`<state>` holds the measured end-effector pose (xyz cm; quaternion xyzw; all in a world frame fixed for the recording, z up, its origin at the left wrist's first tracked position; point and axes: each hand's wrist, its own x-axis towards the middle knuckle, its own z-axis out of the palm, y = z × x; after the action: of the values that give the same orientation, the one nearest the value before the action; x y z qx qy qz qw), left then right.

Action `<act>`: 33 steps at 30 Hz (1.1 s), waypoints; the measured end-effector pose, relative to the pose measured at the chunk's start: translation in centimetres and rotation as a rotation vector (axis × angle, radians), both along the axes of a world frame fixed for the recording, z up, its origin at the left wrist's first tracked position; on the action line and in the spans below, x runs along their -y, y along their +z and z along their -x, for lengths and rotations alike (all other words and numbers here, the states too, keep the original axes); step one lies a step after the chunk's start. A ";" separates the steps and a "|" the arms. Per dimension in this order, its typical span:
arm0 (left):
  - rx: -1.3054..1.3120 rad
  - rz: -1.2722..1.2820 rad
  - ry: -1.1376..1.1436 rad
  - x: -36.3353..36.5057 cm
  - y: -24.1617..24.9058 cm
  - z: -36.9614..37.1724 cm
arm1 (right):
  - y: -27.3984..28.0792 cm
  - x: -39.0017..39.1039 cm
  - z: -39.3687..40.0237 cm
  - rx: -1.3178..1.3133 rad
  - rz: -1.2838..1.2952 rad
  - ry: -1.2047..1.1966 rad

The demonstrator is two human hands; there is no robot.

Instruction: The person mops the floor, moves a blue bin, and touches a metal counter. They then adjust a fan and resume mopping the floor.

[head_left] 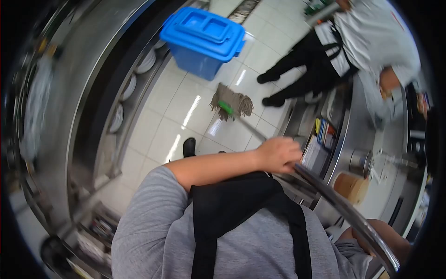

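My left hand [279, 155] crosses in front of my body, its fingers wrapped round the metal handle of a mop [341, 204]. The handle runs from the lower right, through my fist, down to the floor. At its far end a grey-brown string mop head [238, 100] with a green clamp [226, 108] lies on the white tiles, just before a blue lidded bin [204, 46]. Part of my right arm [383, 235] shows at the lower right, beside the handle; my right hand is out of sight.
A co-worker [344, 46] in a white shirt and black apron stands at the upper right by a steel counter [346, 125]. Stacked plates [126, 88] sit on a low shelf at the left. A round wooden container [350, 187] is on the right-hand counter.
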<state>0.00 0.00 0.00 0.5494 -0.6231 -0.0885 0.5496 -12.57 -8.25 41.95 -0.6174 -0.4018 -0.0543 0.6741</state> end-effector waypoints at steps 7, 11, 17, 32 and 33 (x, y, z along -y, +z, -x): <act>-0.165 -0.500 -0.785 -0.8 -10.3 -1.2 | -8.5 -5.1 0.0 0.041 -0.138 -0.880; 0.006 -0.507 -0.867 -1.6 -12.1 0.5 | -8.8 -10.6 0.9 -0.170 -0.070 -1.148; 0.003 -0.370 -0.864 -1.5 -14.6 -2.4 | -14.8 -15.1 -0.3 0.294 -0.128 -1.267; 0.894 -0.757 -0.333 -0.2 -21.6 -6.1 | -38.1 -30.4 6.0 -0.377 -0.010 -1.814; 0.830 -0.722 -0.419 -2.3 -21.2 -5.1 | -37.5 -33.1 6.9 -0.365 -0.014 -1.857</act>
<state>5.15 2.35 -21.21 0.5556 -0.8119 -0.1793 0.0085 -19.42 24.82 4.50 -0.6852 0.3623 -0.4741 0.4177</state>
